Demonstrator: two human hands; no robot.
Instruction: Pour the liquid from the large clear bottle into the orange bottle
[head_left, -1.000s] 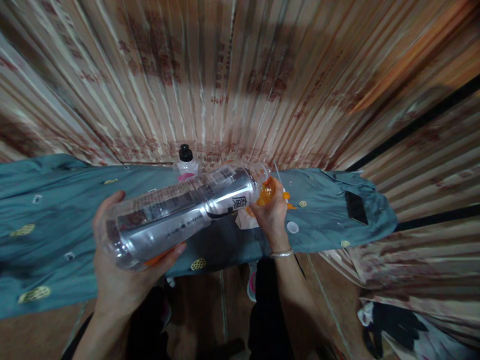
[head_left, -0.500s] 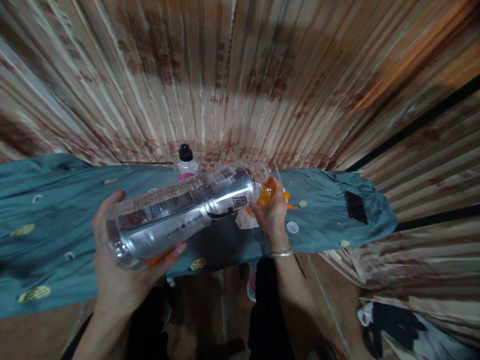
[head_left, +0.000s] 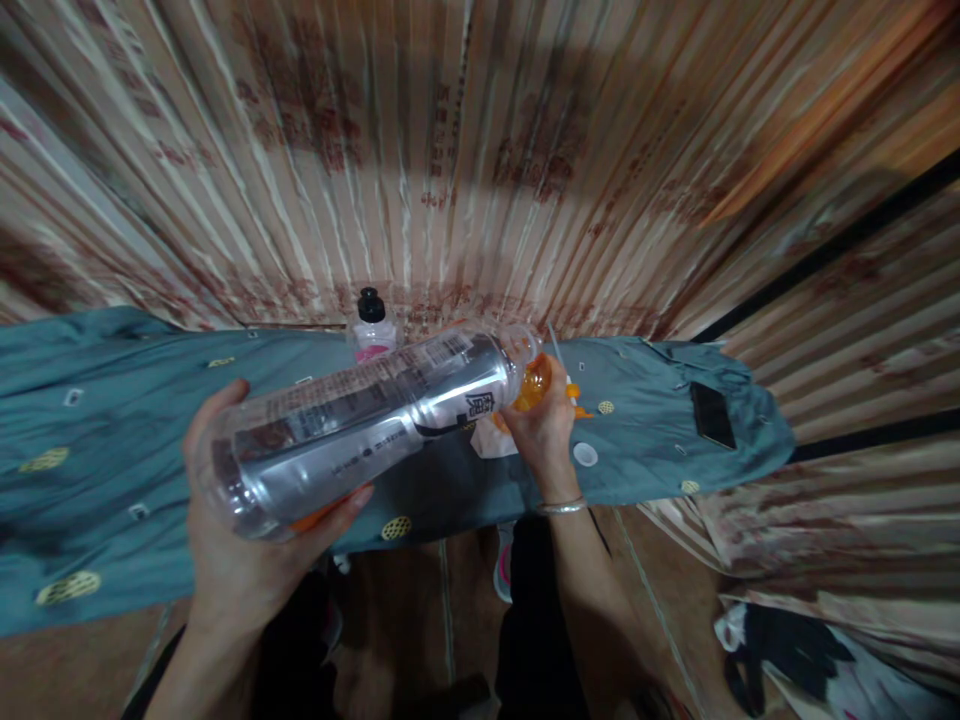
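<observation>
Fingers of the left hand (head_left: 247,540) wrapped one clear plastic bottle (head_left: 360,425); the right hand (head_left: 544,425) clasped one orange cup (head_left: 534,385). One black-capped bottle (head_left: 371,325) stood behind.

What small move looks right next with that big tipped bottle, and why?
Probably tip the bottle's base a little higher. The left hand holds the clear bottle nearly level, its open mouth at the small orange container in the right hand.

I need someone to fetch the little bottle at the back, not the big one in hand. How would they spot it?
Start at the teal cloth. At its far edge, against the striped curtain, stands the small bottle. Unlike the large clear bottle lying tilted in the left hand, it is upright, black-capped and pink-labelled.
</observation>
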